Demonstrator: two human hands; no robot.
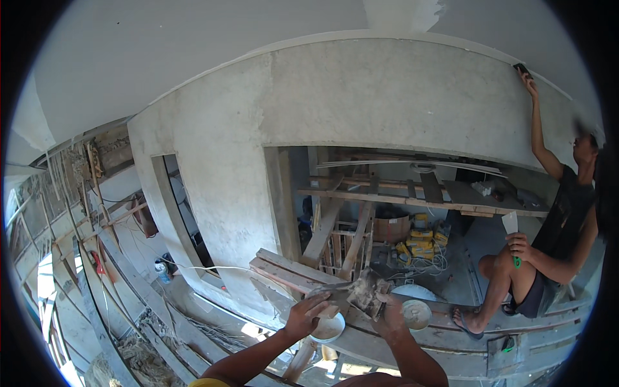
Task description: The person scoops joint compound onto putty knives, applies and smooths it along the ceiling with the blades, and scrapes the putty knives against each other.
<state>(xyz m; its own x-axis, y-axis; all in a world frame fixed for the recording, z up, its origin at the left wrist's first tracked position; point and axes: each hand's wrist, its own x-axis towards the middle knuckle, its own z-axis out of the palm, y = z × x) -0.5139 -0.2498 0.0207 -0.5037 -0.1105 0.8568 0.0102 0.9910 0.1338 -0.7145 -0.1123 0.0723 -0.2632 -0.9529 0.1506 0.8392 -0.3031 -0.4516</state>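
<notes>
My left hand is in front of me, its fingers curled at a narrow dark flat-bladed tool that points toward the right. Close beside it, my right hand grips a small plaster-smeared board. Lumpy grey-brown plaster is heaped on it, and the tool's far end reaches the heap. Below my left hand stands a pale bucket, partly hidden by that hand. Another bucket, with greyish mix inside, stands on the planks just right of my right hand.
At right, a co-worker sits on the plank platform, one hand raised to the ceiling edge, the other holding a putty knife. A plastered wall has a wide opening with timber scaffolding and yellow tools. Poles and planks fill the left.
</notes>
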